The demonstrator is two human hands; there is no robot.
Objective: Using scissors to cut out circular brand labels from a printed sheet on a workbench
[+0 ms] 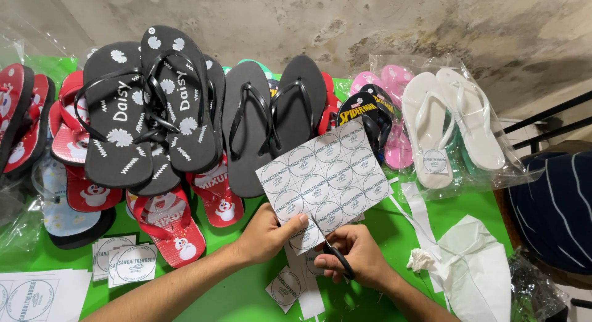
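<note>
- Left hand [266, 235]: palm down, thumb and fingers pinching the lower edge of the label sheet [325, 177], which tilts up above the green table [246, 291].
- Right hand [354, 254]: fingers closed through the handles of black scissors [338, 259], blades at the sheet's bottom edge.
- Surroundings: cut round labels [285, 288] lie below the hands; black flip-flops [148, 106] and bagged white flip-flops [453, 127] are lined up behind; crumpled paper [472, 260] lies to the right.
- Hidden: the scissor blades are mostly covered by fingers and sheet.
</note>
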